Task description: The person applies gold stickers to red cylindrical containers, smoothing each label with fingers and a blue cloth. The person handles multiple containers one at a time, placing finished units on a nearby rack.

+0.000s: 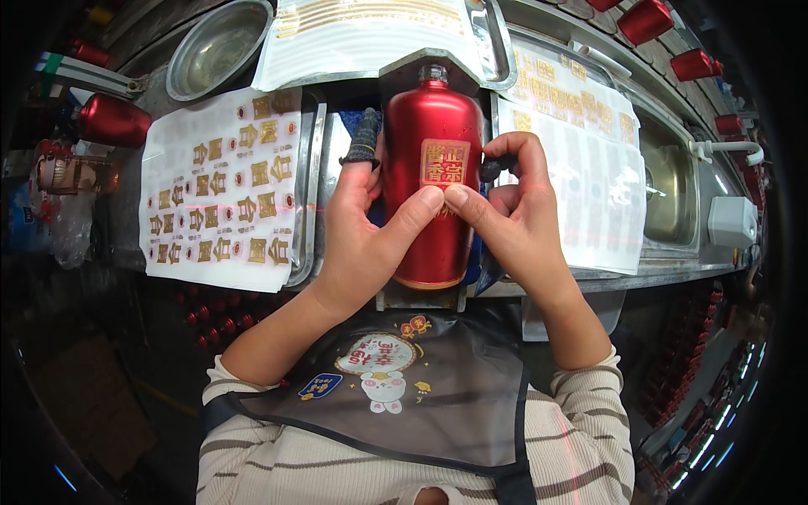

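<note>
A glossy red bottle (421, 118) with a narrow threaded neck lies in a metal cradle (450, 298) in front of me, neck pointing away. On its front is a gold square decal (444, 162), with more gold marks below it partly hidden by my thumbs. My left hand (370, 206) grips the bottle's left side, thumb pressed at the decal's lower edge. A black finger cot (364, 139) covers its index finger, which points up along the bottle. From the right, my right hand (518, 206) sets its thumb beside the left one, its index finger, tipped with a black cot, bent against the bottle's side.
Sheets of gold decals (220, 189) lie on a tray to the left; other decal sheets (576, 168) lie to the right. A metal bowl (220, 52) stands at the back left. A sink (673, 181) with a tap is at the right. Another red bottle (114, 120) lies far left.
</note>
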The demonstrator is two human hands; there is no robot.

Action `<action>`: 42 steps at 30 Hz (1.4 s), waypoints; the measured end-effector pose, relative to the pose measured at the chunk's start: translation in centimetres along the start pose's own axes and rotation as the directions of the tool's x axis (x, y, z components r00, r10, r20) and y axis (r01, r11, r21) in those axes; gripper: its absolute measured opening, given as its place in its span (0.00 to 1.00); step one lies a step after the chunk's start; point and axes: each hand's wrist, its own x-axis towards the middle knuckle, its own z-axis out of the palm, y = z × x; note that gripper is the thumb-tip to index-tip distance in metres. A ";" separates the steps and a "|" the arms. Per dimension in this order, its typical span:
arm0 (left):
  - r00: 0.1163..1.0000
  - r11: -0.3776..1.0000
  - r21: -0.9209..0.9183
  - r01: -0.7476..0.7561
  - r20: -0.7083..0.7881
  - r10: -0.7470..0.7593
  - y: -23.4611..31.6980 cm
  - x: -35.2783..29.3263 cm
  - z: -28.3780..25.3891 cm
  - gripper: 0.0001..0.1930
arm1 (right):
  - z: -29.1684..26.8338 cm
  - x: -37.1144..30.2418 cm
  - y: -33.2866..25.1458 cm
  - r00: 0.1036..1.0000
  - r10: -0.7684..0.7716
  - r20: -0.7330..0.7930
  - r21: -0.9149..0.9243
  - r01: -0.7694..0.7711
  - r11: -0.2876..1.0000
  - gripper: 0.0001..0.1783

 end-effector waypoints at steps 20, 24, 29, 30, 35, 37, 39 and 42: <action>0.998 0.998 0.056 0.007 0.066 -0.011 0.3 -0.1 -0.7 0.30 | 0.0 -0.1 0.1 0.998 0.056 0.015 0.021 -0.056 0.998 0.34; 0.997 0.999 0.043 0.008 0.079 -0.012 0.5 0.0 -0.7 0.30 | 0.1 -0.2 0.3 0.999 0.052 0.009 0.033 -0.053 0.998 0.34; 0.988 0.995 0.060 0.085 0.126 -0.092 0.8 -0.1 -0.9 0.32 | 0.1 -0.3 0.7 0.999 0.035 0.000 0.059 -0.035 0.998 0.34; 0.987 0.993 0.069 0.098 0.120 -0.106 0.8 -0.1 -1.0 0.32 | 0.1 -0.2 0.7 0.999 0.035 0.009 0.069 -0.035 0.997 0.34; 0.994 0.997 -0.055 0.055 0.095 -0.050 0.3 0.0 -0.8 0.28 | -0.4 0.2 0.9 0.995 0.070 0.072 0.314 -0.089 0.945 0.28; 0.991 0.985 -0.137 0.106 0.100 -0.092 0.4 0.3 -1.0 0.28 | -0.4 0.9 1.7 0.999 0.038 0.008 0.364 -0.038 0.930 0.27; 0.979 0.956 -0.227 0.185 0.128 -0.159 0.8 0.6 -1.1 0.28 | -0.3 1.0 2.0 0.999 0.030 0.027 0.349 -0.038 0.936 0.29; 0.989 0.990 -0.079 0.119 0.098 -0.111 0.5 0.4 -0.8 0.30 | 0.2 0.6 1.5 0.999 0.015 0.035 0.306 -0.025 0.952 0.32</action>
